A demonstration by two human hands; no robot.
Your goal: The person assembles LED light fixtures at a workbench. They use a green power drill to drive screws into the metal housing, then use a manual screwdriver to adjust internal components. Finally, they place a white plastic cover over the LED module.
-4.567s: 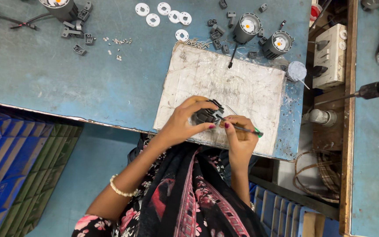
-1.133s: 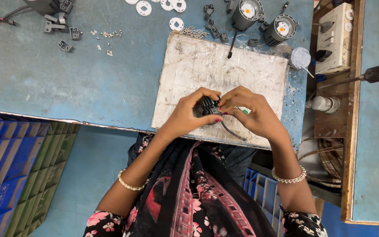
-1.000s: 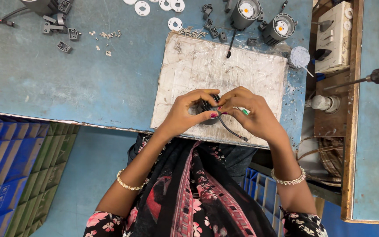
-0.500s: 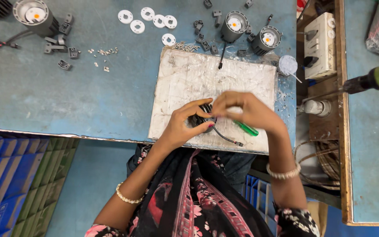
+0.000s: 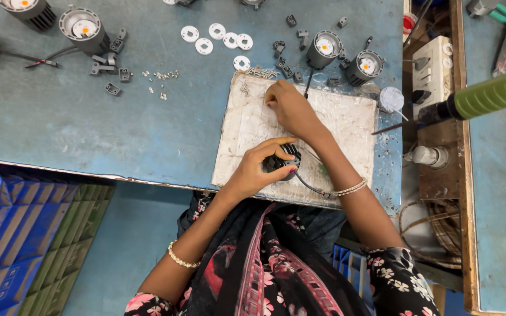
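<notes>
Meanwhile left hand (image 5: 259, 169) grips black lamp housing (image 5: 282, 161); right hand (image 5: 288, 105) rests on board (image 5: 346, 126).

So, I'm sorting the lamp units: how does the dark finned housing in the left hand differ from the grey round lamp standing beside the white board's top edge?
The dark finned housing lies gripped in the left hand on the white board; the grey round lamp stands free on the blue table. The lamp's white face with its orange centre shows; the housing's face is hidden. Both trail a black wire.

Five white rings (image 5: 216, 39), two hands (image 5: 288, 105)
</notes>
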